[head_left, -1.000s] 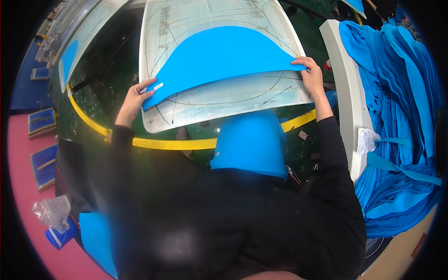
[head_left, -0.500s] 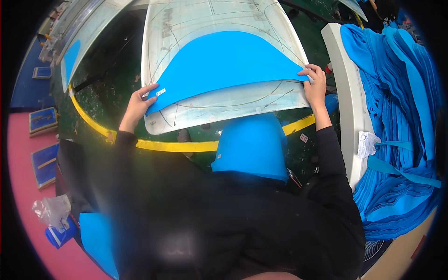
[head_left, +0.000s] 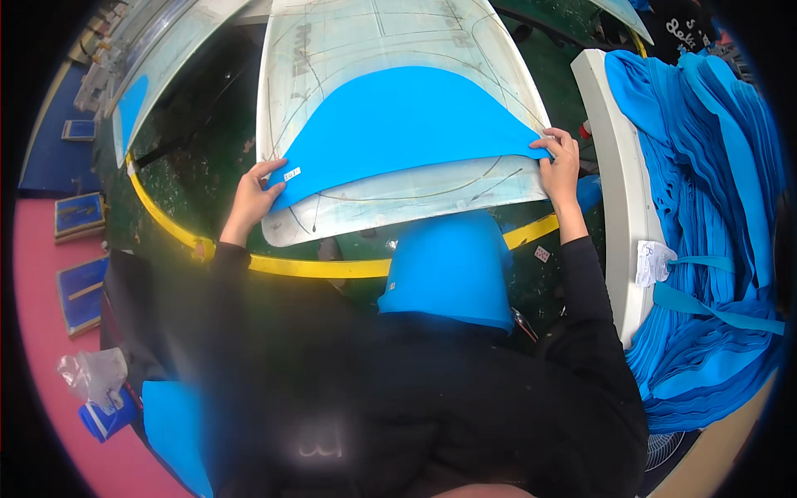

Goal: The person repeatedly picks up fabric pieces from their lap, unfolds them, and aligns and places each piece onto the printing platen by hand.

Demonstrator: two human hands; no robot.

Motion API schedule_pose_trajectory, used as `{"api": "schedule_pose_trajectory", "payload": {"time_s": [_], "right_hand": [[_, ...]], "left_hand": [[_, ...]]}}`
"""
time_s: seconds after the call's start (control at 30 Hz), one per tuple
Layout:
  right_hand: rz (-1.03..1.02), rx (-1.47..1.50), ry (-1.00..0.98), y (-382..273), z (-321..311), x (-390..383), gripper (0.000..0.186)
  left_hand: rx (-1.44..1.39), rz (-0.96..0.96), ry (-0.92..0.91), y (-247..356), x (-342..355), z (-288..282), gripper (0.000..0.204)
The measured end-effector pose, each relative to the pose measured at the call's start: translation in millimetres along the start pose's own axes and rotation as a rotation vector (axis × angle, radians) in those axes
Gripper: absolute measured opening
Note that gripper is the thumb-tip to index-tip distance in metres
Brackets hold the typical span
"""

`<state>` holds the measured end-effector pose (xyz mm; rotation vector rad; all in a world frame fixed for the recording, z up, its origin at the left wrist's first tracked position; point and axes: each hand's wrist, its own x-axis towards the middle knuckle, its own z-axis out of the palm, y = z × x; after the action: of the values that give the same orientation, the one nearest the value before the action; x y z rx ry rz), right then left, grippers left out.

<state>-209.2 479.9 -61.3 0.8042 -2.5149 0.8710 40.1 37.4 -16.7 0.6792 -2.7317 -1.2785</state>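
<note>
A blue fabric panel with a curved top lies on a pale board marked with drawn outlines. My left hand pinches its left corner beside a small white label. At the opposite corner, my right hand pinches the cloth between thumb and fingers. The panel's lower edge bows upward between my hands, leaving the board's near end bare. Another piece of blue cloth hangs over my lap just below the board.
A large stack of blue fabric pieces drapes over a white support on the right. A yellow curved rail runs under the board. Blue framed screens and a plastic bag are on the left. A second board stands at upper left.
Board, panel and hands all sit slightly lower in the picture, along with the surroundings. Both hands keep their pinch on the panel's corners.
</note>
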Motion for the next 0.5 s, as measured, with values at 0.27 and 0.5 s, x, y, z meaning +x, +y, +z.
{"api": "schedule_pose_trajectory", "payload": {"time_s": [0.27, 0.5], "right_hand": [[-0.072, -0.211, -0.011, 3.7, -8.3, -10.8, 0.019], [0.061, -0.446, -0.008, -13.1, -51.6, -52.2, 0.015]], "left_hand": [[0.296, 0.085, 0.142, 0.4, -17.2, 3.5, 0.045], [0.377, 0.213, 0.593, -22.4, -59.9, -4.3, 0.036]]}}
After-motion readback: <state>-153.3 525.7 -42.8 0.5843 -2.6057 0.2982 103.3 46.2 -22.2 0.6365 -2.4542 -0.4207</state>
